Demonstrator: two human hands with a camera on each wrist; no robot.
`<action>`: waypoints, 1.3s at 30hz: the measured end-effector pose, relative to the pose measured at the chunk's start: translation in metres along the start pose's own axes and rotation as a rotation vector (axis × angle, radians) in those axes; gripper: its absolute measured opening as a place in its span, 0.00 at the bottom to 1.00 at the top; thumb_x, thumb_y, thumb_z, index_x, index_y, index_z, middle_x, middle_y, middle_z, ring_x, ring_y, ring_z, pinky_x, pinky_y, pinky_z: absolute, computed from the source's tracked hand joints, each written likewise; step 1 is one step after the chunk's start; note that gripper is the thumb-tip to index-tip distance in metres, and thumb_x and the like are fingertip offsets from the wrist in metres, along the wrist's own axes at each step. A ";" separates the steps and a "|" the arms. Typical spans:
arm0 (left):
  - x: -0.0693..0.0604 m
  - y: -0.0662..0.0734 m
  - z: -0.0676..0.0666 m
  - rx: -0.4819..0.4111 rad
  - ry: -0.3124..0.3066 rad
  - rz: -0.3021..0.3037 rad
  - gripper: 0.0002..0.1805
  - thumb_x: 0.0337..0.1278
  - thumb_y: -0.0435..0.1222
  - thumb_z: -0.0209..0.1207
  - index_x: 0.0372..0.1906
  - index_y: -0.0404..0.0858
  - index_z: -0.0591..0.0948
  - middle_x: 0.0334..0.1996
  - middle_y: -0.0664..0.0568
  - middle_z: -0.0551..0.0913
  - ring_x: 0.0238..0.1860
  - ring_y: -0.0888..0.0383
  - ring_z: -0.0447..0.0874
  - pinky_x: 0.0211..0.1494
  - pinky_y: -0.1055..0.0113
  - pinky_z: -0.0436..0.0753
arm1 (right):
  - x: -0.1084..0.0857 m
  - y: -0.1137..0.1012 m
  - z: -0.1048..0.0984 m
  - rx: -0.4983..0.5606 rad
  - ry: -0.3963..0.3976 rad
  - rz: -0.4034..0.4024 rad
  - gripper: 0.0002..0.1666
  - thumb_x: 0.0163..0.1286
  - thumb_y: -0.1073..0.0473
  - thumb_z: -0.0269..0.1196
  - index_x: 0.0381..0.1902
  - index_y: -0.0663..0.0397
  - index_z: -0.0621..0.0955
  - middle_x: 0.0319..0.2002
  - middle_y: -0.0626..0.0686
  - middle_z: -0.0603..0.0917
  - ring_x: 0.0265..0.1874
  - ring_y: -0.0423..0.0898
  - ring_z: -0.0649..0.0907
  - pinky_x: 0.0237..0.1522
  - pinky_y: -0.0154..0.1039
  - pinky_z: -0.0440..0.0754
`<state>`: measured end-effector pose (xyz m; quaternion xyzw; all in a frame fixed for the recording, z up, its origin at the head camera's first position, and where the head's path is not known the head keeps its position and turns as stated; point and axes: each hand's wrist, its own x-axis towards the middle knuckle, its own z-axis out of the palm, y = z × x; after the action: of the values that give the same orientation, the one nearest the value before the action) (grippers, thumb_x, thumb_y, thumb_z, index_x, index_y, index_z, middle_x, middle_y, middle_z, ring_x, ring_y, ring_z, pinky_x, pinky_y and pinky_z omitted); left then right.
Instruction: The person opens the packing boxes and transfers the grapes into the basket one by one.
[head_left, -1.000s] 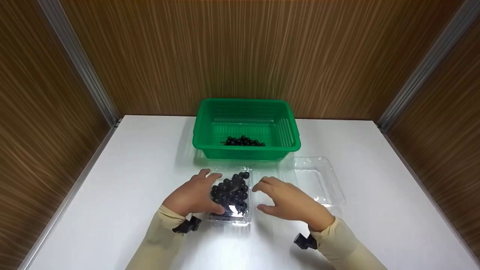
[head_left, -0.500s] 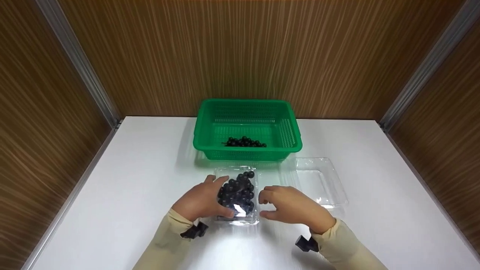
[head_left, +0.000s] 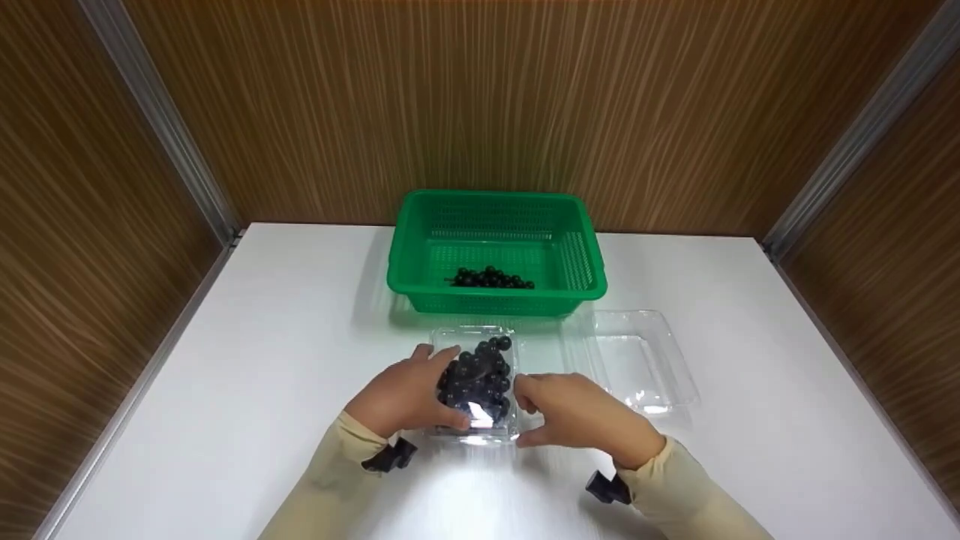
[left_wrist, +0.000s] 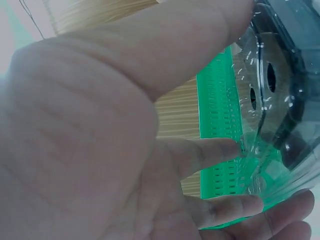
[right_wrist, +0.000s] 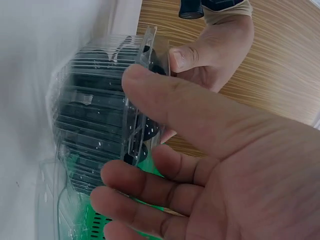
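Observation:
Dark grapes point(head_left: 478, 379) lie in a clear plastic box point(head_left: 510, 420) on the white table, seen through its shiny lid. My left hand point(head_left: 405, 394) holds the box at its left side, thumb over the near part of the lid and fingertips toward the far edge. In the left wrist view, the fingers point(left_wrist: 220, 206) reach to the box's rim. My right hand point(head_left: 577, 412) is at the box's right edge, fingers loosely bent and thumb near the front corner. In the right wrist view, its thumb point(right_wrist: 145, 82) overlaps the rim; firm contact cannot be made out.
Behind the box stands a green plastic basket point(head_left: 495, 304) with another dark bunch of grapes point(head_left: 491, 278) inside. A second clear plastic container point(head_left: 667, 360) lies on the table at the right. Wood-patterned panels point(head_left: 495, 112) enclose the back and sides.
The box with the grapes has shifted a little to the right along with my left hand. My right hand's fingers have bent more and come to the box's right edge.

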<state>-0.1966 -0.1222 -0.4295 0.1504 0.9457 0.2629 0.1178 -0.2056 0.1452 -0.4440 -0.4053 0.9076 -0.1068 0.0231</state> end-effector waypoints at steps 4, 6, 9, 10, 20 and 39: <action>0.001 -0.001 0.000 0.021 -0.013 0.003 0.58 0.44 0.56 0.79 0.80 0.45 0.64 0.73 0.28 0.64 0.66 0.32 0.74 0.64 0.40 0.77 | 0.003 0.003 0.000 -0.114 0.086 -0.116 0.27 0.49 0.42 0.81 0.29 0.48 0.76 0.25 0.42 0.78 0.22 0.38 0.71 0.25 0.38 0.75; 0.001 -0.002 0.000 0.032 -0.019 0.009 0.58 0.45 0.56 0.78 0.81 0.45 0.63 0.74 0.27 0.63 0.68 0.31 0.73 0.65 0.39 0.76 | 0.004 0.005 0.000 -0.155 0.121 -0.180 0.25 0.49 0.40 0.80 0.28 0.47 0.78 0.25 0.41 0.79 0.23 0.38 0.74 0.27 0.39 0.78; 0.001 -0.002 0.000 0.041 -0.020 0.019 0.58 0.46 0.56 0.78 0.81 0.44 0.63 0.74 0.27 0.63 0.67 0.31 0.73 0.65 0.40 0.77 | 0.005 0.008 -0.001 -0.173 0.145 -0.227 0.25 0.49 0.38 0.80 0.28 0.47 0.80 0.26 0.42 0.81 0.25 0.38 0.77 0.30 0.40 0.81; 0.002 -0.001 0.000 0.043 -0.021 0.017 0.58 0.46 0.56 0.78 0.81 0.44 0.63 0.74 0.27 0.63 0.67 0.31 0.73 0.65 0.40 0.76 | 0.005 0.009 -0.002 -0.178 0.152 -0.226 0.25 0.49 0.38 0.80 0.29 0.47 0.81 0.27 0.43 0.81 0.26 0.39 0.77 0.31 0.40 0.81; 0.003 0.002 0.000 0.047 -0.034 -0.001 0.58 0.47 0.58 0.77 0.81 0.46 0.62 0.77 0.28 0.59 0.67 0.31 0.73 0.65 0.40 0.77 | 0.001 0.012 -0.005 -0.082 0.076 -0.020 0.33 0.48 0.33 0.79 0.38 0.49 0.81 0.35 0.44 0.82 0.30 0.42 0.80 0.32 0.43 0.82; 0.005 0.002 0.006 -0.001 -0.005 -0.024 0.60 0.47 0.58 0.77 0.82 0.44 0.61 0.75 0.28 0.61 0.63 0.33 0.78 0.62 0.41 0.79 | 0.014 0.022 0.011 0.819 -0.009 0.485 0.34 0.65 0.44 0.72 0.55 0.61 0.72 0.35 0.51 0.79 0.31 0.44 0.76 0.36 0.40 0.75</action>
<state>-0.1993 -0.1155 -0.4345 0.1395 0.9470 0.2616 0.1236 -0.2296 0.1473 -0.4589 -0.1398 0.8592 -0.4455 0.2093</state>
